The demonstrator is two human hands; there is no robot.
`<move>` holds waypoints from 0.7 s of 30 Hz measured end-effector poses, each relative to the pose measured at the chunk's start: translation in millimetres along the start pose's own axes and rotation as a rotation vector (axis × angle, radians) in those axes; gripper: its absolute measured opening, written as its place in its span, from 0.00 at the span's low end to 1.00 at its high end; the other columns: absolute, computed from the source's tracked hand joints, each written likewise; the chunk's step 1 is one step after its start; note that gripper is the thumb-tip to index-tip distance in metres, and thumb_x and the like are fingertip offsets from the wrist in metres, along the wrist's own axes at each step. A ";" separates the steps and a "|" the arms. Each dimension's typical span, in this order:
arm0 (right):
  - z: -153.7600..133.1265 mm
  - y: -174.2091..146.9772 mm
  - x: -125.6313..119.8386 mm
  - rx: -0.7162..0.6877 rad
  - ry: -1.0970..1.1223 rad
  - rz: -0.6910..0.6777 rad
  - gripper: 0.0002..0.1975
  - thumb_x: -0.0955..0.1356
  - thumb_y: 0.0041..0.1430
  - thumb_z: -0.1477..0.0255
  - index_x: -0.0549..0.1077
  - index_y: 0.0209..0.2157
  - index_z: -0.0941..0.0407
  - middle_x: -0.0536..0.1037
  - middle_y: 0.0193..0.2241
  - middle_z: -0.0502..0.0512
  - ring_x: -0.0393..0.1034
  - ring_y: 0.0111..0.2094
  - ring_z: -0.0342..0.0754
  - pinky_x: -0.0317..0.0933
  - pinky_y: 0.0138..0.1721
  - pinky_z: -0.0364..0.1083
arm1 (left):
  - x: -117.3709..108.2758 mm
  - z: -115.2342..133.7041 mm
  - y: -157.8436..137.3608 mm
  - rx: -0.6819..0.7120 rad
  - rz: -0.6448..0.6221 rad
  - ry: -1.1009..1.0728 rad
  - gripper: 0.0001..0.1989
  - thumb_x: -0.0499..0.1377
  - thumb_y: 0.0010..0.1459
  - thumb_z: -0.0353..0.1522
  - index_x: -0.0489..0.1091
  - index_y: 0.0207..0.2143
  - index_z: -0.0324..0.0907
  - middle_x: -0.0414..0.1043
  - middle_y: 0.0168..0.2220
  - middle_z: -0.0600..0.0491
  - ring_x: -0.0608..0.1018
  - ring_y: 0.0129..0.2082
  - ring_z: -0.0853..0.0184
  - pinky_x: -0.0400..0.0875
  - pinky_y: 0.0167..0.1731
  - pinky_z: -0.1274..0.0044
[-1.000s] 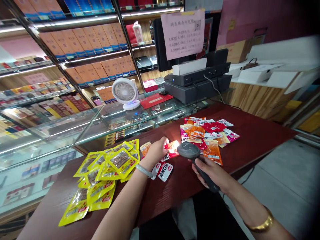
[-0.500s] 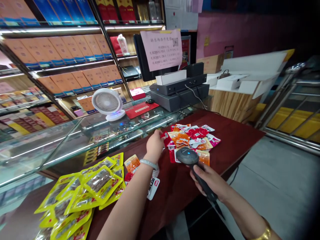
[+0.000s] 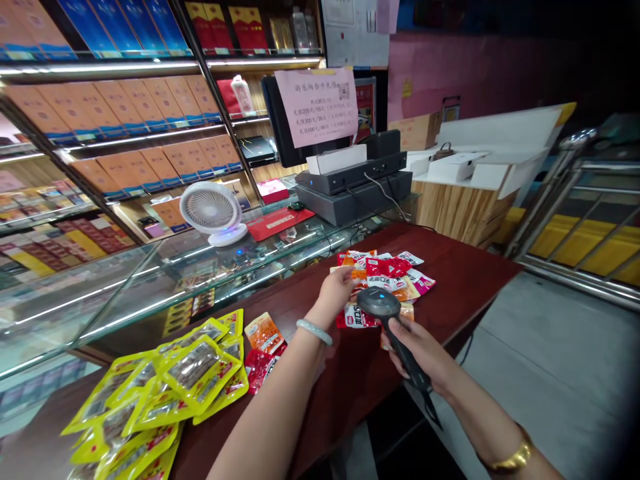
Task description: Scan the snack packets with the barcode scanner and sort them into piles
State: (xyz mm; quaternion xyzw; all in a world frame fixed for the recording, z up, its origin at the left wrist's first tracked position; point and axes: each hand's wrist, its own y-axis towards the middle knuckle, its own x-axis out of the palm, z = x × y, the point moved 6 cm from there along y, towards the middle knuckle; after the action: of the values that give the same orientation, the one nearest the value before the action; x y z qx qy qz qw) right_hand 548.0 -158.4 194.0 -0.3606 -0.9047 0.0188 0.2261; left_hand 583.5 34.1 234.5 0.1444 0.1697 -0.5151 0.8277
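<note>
My left hand, with a pale bangle at the wrist, reaches to the left side of a pile of small snack packets in red, orange and white. Its fingers are pinched at an orange packet, and the fingertips are partly hidden. A dark handheld barcode scanner is gripped in my right hand; its head, with a small blue light, hangs over the front of the pile. Left of my forearm lie an orange packet and a red packet, partly covered by the arm.
Yellow-edged snack bags are heaped at the left of the dark red tabletop. Behind stand a glass counter, a white fan, and a monitor with a pink notice. A metal railing is at the right.
My left hand has moved right, farther over the pile; the red packet at its fingers no longer shows there. The scanner stays near the pile's front, in my right hand.
</note>
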 end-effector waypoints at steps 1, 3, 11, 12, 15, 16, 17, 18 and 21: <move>0.4 -0.2 0.2 0.000 0.002 -0.007 0.20 0.69 0.56 0.50 0.64 0.33 0.53 0.67 0.22 0.42 0.57 0.13 0.35 0.52 0.11 0.36 | -9.2 4.5 -5.3 0.063 0.006 0.079 0.18 0.61 0.55 0.29 0.72 0.50 0.41 0.76 0.48 0.46 0.78 0.45 0.63 0.72 0.45 0.72; 1.6 -2.1 2.3 0.010 0.004 -0.027 0.20 0.69 0.56 0.51 0.64 0.33 0.53 0.67 0.22 0.42 0.58 0.14 0.35 0.53 0.12 0.36 | -36.7 9.4 -18.5 0.150 0.031 0.247 0.16 0.60 0.56 0.31 0.73 0.48 0.42 0.76 0.48 0.47 0.77 0.47 0.62 0.70 0.49 0.72; 10.6 -7.3 28.7 0.094 -0.031 -0.102 0.21 0.70 0.55 0.52 0.67 0.39 0.53 0.67 0.24 0.44 0.59 0.15 0.36 0.54 0.12 0.36 | -185.9 -48.2 -83.2 -0.288 0.161 1.077 0.27 0.61 0.53 0.43 0.71 0.51 0.38 0.73 0.50 0.37 0.75 0.51 0.51 0.67 0.49 0.67; 13.4 -6.4 33.9 0.101 -0.042 -0.116 0.21 0.70 0.54 0.51 0.67 0.38 0.53 0.67 0.24 0.44 0.60 0.15 0.37 0.54 0.12 0.36 | -195.8 -59.1 -90.5 -0.357 0.124 1.154 0.27 0.62 0.51 0.45 0.72 0.49 0.37 0.73 0.49 0.36 0.74 0.51 0.50 0.68 0.49 0.67; 23.1 -3.6 50.4 0.111 -0.071 -0.164 0.21 0.70 0.54 0.51 0.66 0.36 0.53 0.68 0.24 0.45 0.60 0.15 0.37 0.55 0.12 0.37 | -207.3 -85.1 -104.7 -0.456 0.006 1.233 0.27 0.63 0.46 0.49 0.75 0.43 0.39 0.73 0.49 0.36 0.73 0.52 0.49 0.67 0.49 0.68; 26.6 -3.0 55.4 0.119 -0.081 -0.176 0.21 0.70 0.54 0.51 0.65 0.36 0.53 0.68 0.24 0.45 0.60 0.14 0.37 0.55 0.12 0.37 | -207.5 -90.5 -106.7 -0.461 -0.008 1.227 0.28 0.64 0.45 0.50 0.75 0.42 0.40 0.73 0.50 0.36 0.73 0.53 0.49 0.66 0.49 0.67; 29.9 -2.7 60.1 0.128 -0.091 -0.187 0.21 0.70 0.54 0.51 0.65 0.35 0.53 0.69 0.24 0.45 0.60 0.14 0.37 0.55 0.12 0.37 | -207.1 -94.3 -107.6 -0.458 -0.008 1.216 0.28 0.64 0.44 0.50 0.74 0.42 0.40 0.72 0.51 0.37 0.72 0.54 0.49 0.66 0.50 0.67; 32.8 -2.6 64.4 0.137 -0.102 -0.197 0.21 0.70 0.54 0.51 0.65 0.35 0.53 0.69 0.24 0.44 0.60 0.14 0.37 0.55 0.12 0.37 | -206.1 -96.6 -107.6 -0.446 0.000 1.203 0.29 0.65 0.43 0.50 0.74 0.43 0.41 0.71 0.51 0.37 0.71 0.55 0.48 0.65 0.51 0.66; 38.5 -3.2 75.9 0.141 -0.124 -0.249 0.21 0.69 0.55 0.50 0.64 0.33 0.53 0.68 0.23 0.43 0.60 0.13 0.35 0.53 0.11 0.36 | -202.6 -97.7 -104.9 -0.390 0.059 1.132 0.30 0.66 0.42 0.49 0.71 0.44 0.40 0.72 0.50 0.37 0.72 0.53 0.48 0.65 0.49 0.65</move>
State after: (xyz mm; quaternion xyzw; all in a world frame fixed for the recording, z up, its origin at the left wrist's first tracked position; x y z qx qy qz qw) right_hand 481.3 -105.7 190.2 -0.2268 -0.9511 0.0763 0.1953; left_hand 392.6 192.5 226.8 0.2462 0.6715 -0.2942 0.6340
